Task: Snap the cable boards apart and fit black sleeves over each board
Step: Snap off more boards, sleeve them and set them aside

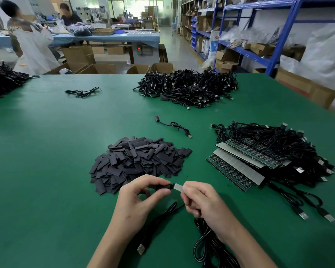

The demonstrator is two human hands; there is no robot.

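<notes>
My left hand pinches a black sleeve between thumb and fingers. My right hand pinches a small cable board by its grey end, and the board's other end meets the sleeve's mouth. The board's black cable trails down to a USB plug near the table's front. A heap of black sleeves lies just beyond my hands. To the right lie joined board panels with their cables.
On the green table a large pile of finished cables sits at the back, with single cables in the middle and another further left. More cables lie at the far left edge. Two people work at a bench beyond; shelving stands to the right.
</notes>
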